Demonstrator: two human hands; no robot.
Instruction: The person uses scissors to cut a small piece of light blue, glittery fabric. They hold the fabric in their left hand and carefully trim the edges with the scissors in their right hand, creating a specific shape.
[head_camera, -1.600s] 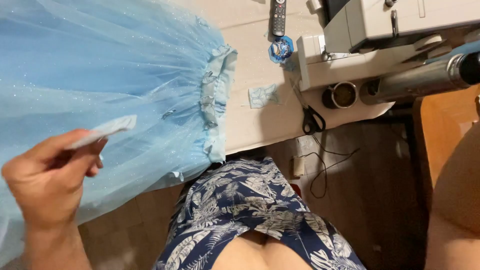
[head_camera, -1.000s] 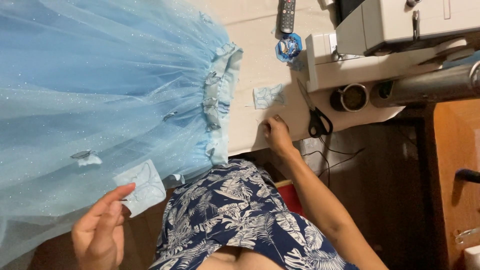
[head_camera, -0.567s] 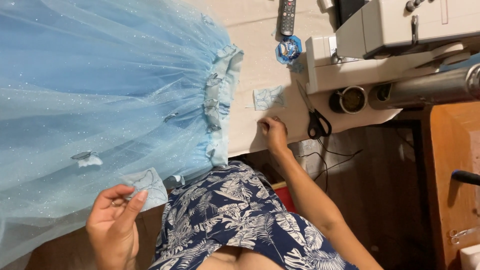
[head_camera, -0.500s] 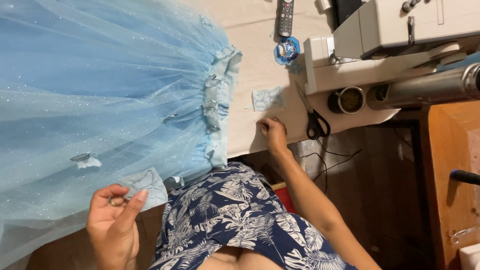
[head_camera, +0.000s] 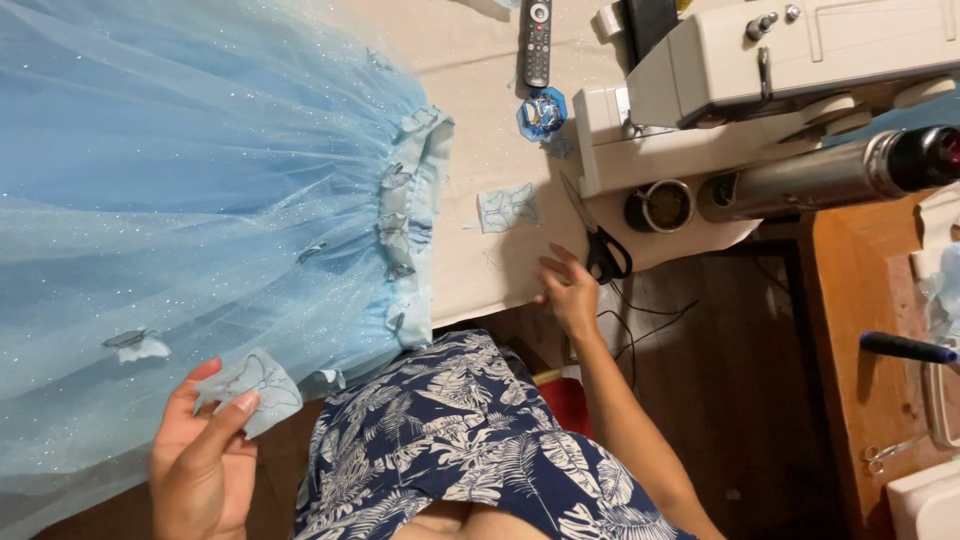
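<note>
Cream cloth covers the surface (head_camera: 470, 270), on which a blue tulle skirt (head_camera: 200, 200), a butterfly patch (head_camera: 508, 207), scissors (head_camera: 598, 245), a remote (head_camera: 537, 40) and a sewing machine (head_camera: 760, 70) are laid; a steel flask (head_camera: 820, 180) lies on its side beside its cup (head_camera: 666, 205), whose contents cannot be made out. A second patch (head_camera: 255, 385) is pinched in the left hand (head_camera: 205, 460) at the skirt's lower edge. The right hand (head_camera: 568, 290) is held with fingers apart at the surface's edge, just beside the scissors.
</note>
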